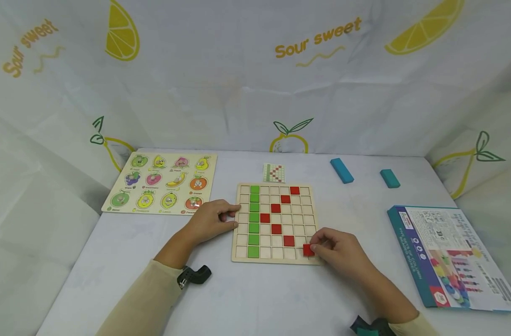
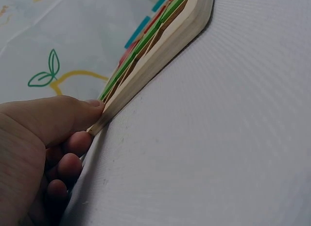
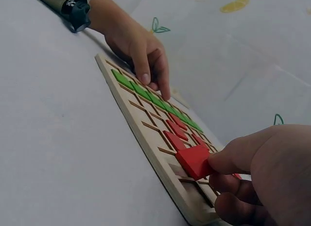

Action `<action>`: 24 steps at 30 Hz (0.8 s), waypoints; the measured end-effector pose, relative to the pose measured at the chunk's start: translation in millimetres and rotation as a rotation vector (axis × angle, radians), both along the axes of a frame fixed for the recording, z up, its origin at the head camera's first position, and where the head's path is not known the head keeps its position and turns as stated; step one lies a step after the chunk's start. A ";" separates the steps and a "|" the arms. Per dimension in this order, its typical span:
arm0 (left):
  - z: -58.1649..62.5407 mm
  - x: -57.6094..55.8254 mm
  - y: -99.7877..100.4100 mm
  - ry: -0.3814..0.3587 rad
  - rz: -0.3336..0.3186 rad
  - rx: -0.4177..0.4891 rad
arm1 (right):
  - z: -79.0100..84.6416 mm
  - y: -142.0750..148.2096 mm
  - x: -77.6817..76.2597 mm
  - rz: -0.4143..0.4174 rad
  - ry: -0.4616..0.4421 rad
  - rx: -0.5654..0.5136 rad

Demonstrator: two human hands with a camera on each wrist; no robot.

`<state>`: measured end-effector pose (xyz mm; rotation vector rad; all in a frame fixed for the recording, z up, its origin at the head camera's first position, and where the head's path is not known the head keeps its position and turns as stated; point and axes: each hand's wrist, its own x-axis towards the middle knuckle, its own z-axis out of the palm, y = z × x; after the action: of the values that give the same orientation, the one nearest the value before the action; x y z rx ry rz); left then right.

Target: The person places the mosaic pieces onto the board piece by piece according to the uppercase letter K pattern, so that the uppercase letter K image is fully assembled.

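A wooden grid board lies on the table, with a column of green tiles near its left side. Several red tiles form a sideways V to their right. My left hand holds the board's left edge; the thumb is against the rim in the left wrist view, the other fingers partly hidden. Between right thumb and fingers, my right hand pinches a red square tile. That tile is tilted over the board's near right corner. Beyond the board lies a small pattern card.
At the left back lies a fruit picture board. Two blue-green blocks, one longer and one shorter, are at the back right. A flat box lies at the right. White printed cloth hangs behind.
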<state>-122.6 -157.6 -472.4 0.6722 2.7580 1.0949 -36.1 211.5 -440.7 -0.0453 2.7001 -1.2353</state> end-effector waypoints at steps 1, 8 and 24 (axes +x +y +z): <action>-0.1 -0.1 -0.1 0.001 0.000 0.000 | -0.7 -2.2 0.3 0.006 0.003 -0.004; -1.6 -0.8 -0.8 0.004 -0.003 0.000 | -4.9 -11.9 5.0 0.012 0.051 -0.024; -0.6 0.3 0.7 0.009 0.000 -0.004 | -24.9 -2.0 7.6 0.145 0.256 0.022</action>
<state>-122.3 -156.9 -473.0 0.6781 2.7671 1.0888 -28.6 209.5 -465.6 -0.4151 2.8612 -1.2309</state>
